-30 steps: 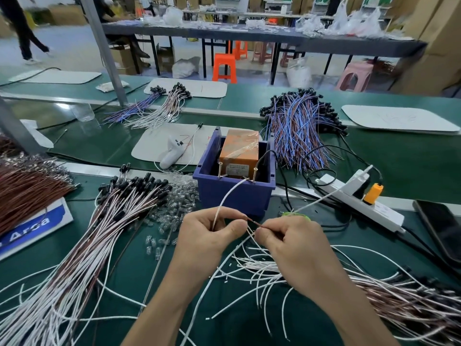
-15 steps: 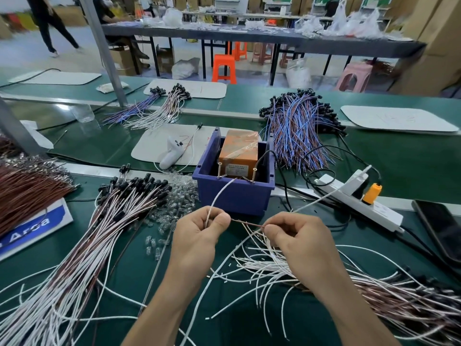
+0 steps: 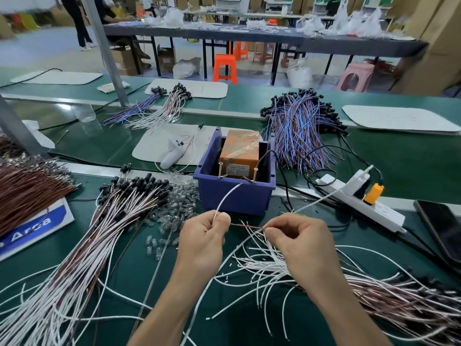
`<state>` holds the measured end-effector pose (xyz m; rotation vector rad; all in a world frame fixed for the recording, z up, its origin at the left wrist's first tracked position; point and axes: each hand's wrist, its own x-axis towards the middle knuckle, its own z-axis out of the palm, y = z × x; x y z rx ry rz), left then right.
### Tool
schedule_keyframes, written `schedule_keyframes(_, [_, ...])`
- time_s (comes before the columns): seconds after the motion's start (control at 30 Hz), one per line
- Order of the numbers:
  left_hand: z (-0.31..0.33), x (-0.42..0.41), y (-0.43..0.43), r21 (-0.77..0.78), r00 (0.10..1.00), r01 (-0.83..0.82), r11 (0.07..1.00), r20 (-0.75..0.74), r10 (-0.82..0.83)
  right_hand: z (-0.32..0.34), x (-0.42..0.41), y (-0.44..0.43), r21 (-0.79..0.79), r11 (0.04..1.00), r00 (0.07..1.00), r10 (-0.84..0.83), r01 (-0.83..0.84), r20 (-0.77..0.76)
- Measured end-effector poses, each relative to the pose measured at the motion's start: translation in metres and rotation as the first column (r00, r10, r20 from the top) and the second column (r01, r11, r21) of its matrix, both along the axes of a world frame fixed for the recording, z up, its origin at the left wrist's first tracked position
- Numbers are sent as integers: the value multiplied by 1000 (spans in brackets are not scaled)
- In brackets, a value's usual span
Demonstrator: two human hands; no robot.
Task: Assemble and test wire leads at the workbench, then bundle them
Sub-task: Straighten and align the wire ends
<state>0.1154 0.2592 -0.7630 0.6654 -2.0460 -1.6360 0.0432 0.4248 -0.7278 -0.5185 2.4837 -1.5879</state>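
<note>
A green bench mat (image 3: 399,156) covers the workbench. A second green bench runs beyond it, and farther back stand a grey table, an orange stool (image 3: 225,67) and a pink stool (image 3: 356,76) on a pale floor. At the far left a brown wire bundle (image 3: 27,186) lies above a blue-and-white sign (image 3: 35,228). Next comes a fan of white and brown leads (image 3: 99,233) with black caps, and a heap of small clear bulbs (image 3: 179,203) sits just beside the capped ends. A blue bin (image 3: 234,198) stands in the middle, holding an orange box (image 3: 240,148). Behind and to the right of it lies a blue and brown wire bundle (image 3: 299,136). A white power strip (image 3: 359,203) and a dark phone (image 3: 444,228) lie at the right.

The thin brown wire (image 3: 247,226) hangs in the air just in front of the bin, stretched between the two hands. Its long axis runs nearly level from left to right, dipping slightly toward the right. A white wire (image 3: 224,198) rises from the left hand and curves up to the right, its tip in front of the bin's wall.

The left hand (image 3: 202,240) is curled, thumb against forefinger, pinching the white wire and the brown wire's left end. The right hand (image 3: 301,243) is curled too, thumb and forefinger pinching the right end. Loose white wires (image 3: 262,263) lie on the mat beneath it.
</note>
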Motion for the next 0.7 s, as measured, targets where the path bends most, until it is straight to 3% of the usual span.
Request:
schedule_keyframes(0.23, [0, -3, 3, 19, 998, -39, 999, 48, 38, -3, -1, -1, -18, 1000, 1000, -3, 3, -3])
schedule_keyframes(0.4, [-3, -3, -9, 97, 986, -155, 983, 74, 148, -1, -10, 7, -23, 997, 996, -76, 76, -37])
schedule_keyframes(0.57, [-3, 1, -28, 43, 986, -135, 990, 108, 130, 9, -24, 12, -68, 997, 995, -49, 44, -83])
schedule_keyframes(0.63, [-4, 2, -27, 36, 992, -112, 993, 59, 109, 10, -26, 6, -77, 996, 993, -54, 46, -104])
schedule_keyframes(0.7, [-7, 3, -27, -92, 993, -119, 989, -31, 116, 9, -30, 2, -94, 994, 988, -71, 58, -137])
